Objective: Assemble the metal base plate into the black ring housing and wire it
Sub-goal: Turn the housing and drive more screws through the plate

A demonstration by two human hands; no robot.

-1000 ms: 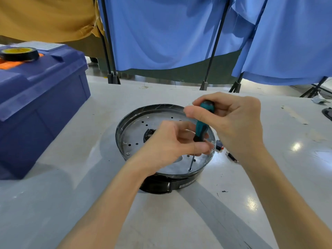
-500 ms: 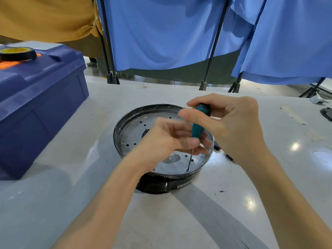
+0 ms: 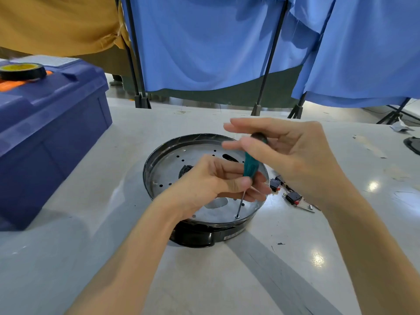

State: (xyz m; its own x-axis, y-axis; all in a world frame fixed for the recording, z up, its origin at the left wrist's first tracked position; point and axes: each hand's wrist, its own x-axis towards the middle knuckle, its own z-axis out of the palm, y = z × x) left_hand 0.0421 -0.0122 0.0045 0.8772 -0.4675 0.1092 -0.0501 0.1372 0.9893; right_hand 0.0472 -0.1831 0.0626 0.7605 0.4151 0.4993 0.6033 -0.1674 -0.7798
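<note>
Left hand (image 3: 211,185) has its fingers curled narrow, thumb and index pinching the screwdriver (image 3: 251,165) at the bottom of its teal handle, where the shaft starts. Right hand (image 3: 295,160) is at the handle top with fingers nearly straight and only slightly spread. The dark cap sits between thumb and index, but the fingertips are blurred, so I cannot tell if they pinch it.

The shaft runs down and slightly left from the left fingers, tip on a screw (image 3: 237,216) at the plate's near edge, just below those fingers. The plate (image 3: 172,169) is seated inside the ring (image 3: 195,237), directly under both sets of fingers, and the ring stands on the bench (image 3: 113,258).

Two small black switches (image 3: 293,197) lie on the bench just right of the left fingertips, under the right wrist, beside the ring. The blue box (image 3: 45,137) is well left of the left fingers, with a tape roll (image 3: 22,70) on its lid. Blue curtains (image 3: 204,42) hang beyond the fingers, past the bench.
</note>
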